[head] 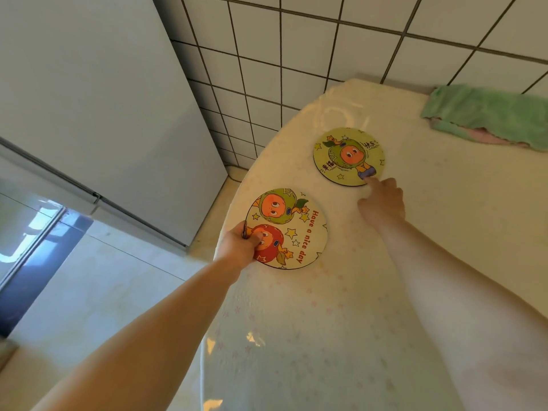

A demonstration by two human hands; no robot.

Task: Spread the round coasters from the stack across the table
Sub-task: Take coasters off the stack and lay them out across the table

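While left fingers (257,238) pinch cartoon stack (292,229), right fingers (373,183) curled, one outstretched — touching green coaster (348,157)

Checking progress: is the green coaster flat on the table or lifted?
Flat: green coaster lies face up on the table, right hand fingertip touching its near edge.

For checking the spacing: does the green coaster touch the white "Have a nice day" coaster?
Apart. The head view shows bare table between the green coaster and the white coaster.

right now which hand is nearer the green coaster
Right. The right hand touches the green coaster at its near edge; the left hand grips the stack, apart from it.
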